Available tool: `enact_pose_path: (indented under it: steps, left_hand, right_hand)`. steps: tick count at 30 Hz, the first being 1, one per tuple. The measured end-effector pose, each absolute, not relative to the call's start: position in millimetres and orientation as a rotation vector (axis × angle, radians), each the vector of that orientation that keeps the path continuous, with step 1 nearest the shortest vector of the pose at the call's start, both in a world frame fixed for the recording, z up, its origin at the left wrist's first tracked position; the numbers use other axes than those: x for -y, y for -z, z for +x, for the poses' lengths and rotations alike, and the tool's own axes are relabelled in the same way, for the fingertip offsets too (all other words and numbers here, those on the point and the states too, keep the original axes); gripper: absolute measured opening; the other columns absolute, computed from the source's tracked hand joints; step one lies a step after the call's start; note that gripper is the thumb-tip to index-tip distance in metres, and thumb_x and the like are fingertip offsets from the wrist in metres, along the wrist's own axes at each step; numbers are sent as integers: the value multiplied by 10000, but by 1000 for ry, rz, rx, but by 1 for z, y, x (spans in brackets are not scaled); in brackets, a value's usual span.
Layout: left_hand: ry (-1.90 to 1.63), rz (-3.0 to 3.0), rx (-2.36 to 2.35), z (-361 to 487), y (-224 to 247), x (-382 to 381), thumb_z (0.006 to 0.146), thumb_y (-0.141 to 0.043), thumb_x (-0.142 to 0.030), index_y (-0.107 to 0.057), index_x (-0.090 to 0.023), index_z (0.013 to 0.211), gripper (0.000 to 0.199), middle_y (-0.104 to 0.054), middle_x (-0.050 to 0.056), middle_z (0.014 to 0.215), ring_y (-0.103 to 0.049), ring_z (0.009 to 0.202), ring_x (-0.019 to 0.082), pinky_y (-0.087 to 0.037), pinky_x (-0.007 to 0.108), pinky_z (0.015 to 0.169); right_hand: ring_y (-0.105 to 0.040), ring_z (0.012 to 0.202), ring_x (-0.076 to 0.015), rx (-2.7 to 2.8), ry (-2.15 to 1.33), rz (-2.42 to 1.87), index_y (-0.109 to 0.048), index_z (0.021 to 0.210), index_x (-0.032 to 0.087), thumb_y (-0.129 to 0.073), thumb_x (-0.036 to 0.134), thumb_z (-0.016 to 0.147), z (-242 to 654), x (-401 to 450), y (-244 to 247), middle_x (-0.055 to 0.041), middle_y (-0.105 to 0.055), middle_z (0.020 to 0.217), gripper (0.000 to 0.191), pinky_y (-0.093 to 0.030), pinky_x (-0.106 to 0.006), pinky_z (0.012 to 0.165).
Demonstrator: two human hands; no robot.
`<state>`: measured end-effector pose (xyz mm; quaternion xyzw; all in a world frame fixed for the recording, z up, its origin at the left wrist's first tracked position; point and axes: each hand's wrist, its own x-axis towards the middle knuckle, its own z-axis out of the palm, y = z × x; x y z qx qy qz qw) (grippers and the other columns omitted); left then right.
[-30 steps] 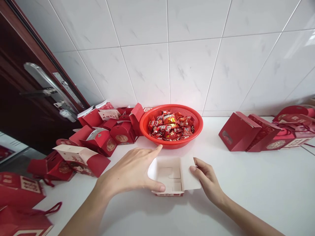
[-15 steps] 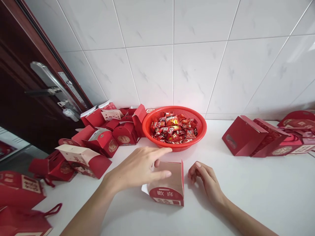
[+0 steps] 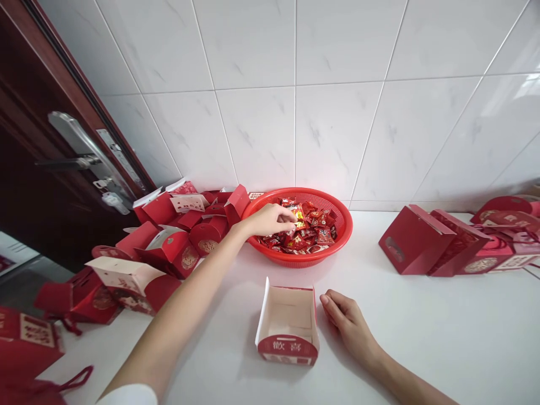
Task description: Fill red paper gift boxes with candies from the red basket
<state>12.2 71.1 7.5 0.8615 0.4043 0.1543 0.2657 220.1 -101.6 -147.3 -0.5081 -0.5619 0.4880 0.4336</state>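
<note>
I saw the left hand (image 3: 270,218) pinching sweets in the far round red plastic basket (image 3: 337,239) (heaped with wrappers); the right hand (image 3: 348,323), fingers loosely curled, rested beside the near open red cardboard box (image 3: 287,326).

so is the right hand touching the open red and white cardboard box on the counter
Apart. The head view shows a thin strip of white counter between the right hand's fingertips and the right wall of the open red and white cardboard box.
</note>
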Motion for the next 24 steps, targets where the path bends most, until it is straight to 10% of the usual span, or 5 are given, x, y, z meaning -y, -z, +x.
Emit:
enact_pose_path:
  steps: [12, 20, 24]
  left_hand:
    - [-120, 2553, -983, 109, 26, -152, 641, -675, -66, -648, -208, 1306, 680, -577, 102, 1488, -527, 1351, 307, -413, 344, 1082]
    - [-283, 2416, -988, 97, 31, -167, 681, -772, -342, -647, -172, 687, 211, -676, 15, 723, -651, 825, 252, -459, 325, 753]
    - [-443, 2264, -893, 81, 21, -161, 721, -734, -387, -679, -149, 751, 247, -702, 22, 777, -651, 822, 222, -466, 329, 776]
  right_hand:
    - [-192, 588, -109, 1392, -1276, -1236, -245, 599, 230, -477, 770, 890, 215, 99, 154, 47, -204, 619, 656, -190, -289, 534]
    - [-286, 561, -110, 1431, -1285, -1240, -318, 565, 219, -452, 715, 944, 217, 100, 155, 41, -326, 555, 638, -248, -286, 547]
    - [-292, 541, -109, 1422, -1302, -1247, -339, 557, 222, -441, 736, 936, 216, 100, 154, 41, -352, 522, 646, -258, -287, 546]
